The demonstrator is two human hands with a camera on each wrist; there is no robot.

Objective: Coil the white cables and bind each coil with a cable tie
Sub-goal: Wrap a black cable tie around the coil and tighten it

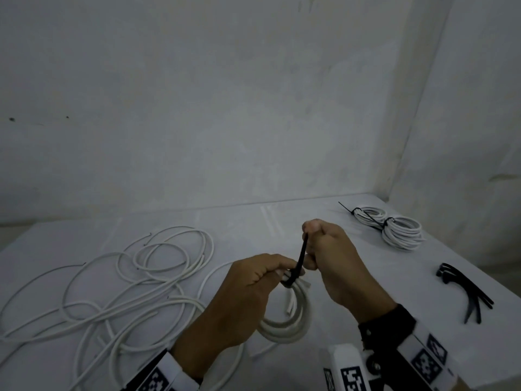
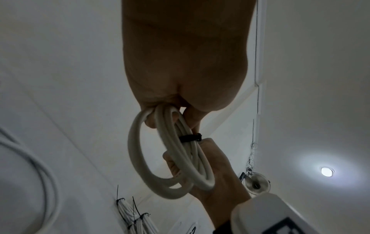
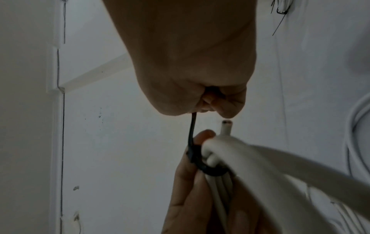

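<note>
My left hand [image 1: 277, 273] grips a small coil of white cable [image 1: 284, 325] at its top and holds it above the table. A black cable tie [image 1: 302, 253] is looped round the coil's strands just beside my left fingers. My right hand [image 1: 310, 241] pinches the tie's tail, which runs taut up and away from the coil. In the left wrist view the tie [image 2: 190, 138] sits snug round the coil [image 2: 140, 158] below my left hand [image 2: 172, 117]. The right wrist view shows my right hand [image 3: 210, 102], the tail [image 3: 192, 129], the loop [image 3: 210, 170] and a cut cable end [image 3: 226, 126].
Loose white cables [image 1: 127, 277] sprawl over the left half of the white table [image 1: 253, 221]. Two bound coils [image 1: 401, 232] lie at the back right near the wall corner. Several spare black ties [image 1: 468, 292] lie by the right edge.
</note>
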